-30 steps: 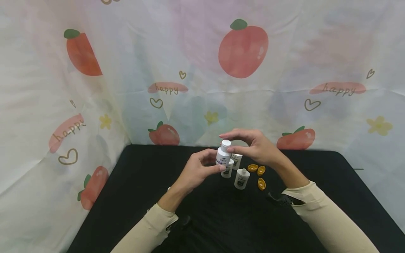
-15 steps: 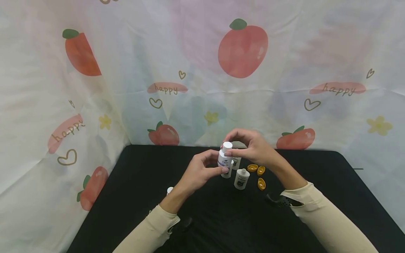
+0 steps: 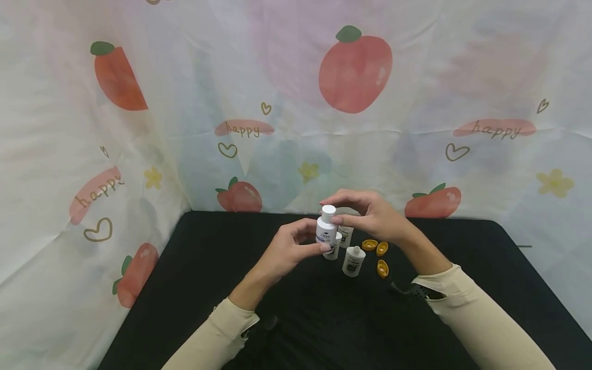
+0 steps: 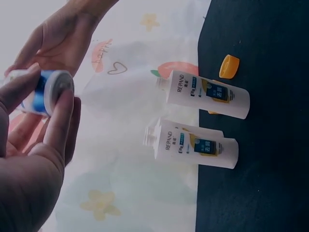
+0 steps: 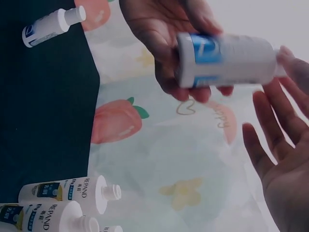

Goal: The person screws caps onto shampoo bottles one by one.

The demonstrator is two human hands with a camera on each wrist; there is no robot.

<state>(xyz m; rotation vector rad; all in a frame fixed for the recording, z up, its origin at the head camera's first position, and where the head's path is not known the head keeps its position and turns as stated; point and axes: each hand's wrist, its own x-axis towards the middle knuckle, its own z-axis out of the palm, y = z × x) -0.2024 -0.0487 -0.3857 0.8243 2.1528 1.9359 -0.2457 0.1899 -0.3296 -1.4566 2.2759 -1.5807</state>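
Note:
In the head view a small white bottle (image 3: 326,231) with a blue-purple label is held up over the table. My left hand (image 3: 291,246) grips its lower body between thumb and fingers; one fingertip is at the base in the left wrist view. My right hand (image 3: 372,216) pinches the white cap (image 3: 329,211), thumb at its near side and fingers reaching around behind. The bottle stands almost upright, cap on top. Behind and below it are white bottles without caps, such as the nearest one (image 3: 353,262), their narrow necks bare.
Three yellow caps (image 3: 382,269) lie on the black table (image 3: 324,318) right of the capless bottles. Another capped white bottle (image 5: 50,26) stands farther off in the right wrist view. Printed cloth (image 3: 287,103) hangs behind and to the left of the table.
Both hands and the bottle dip slightly right, then return left and up. The right fingers shift around the cap. A white cap seen beside the left wrist is now hidden.

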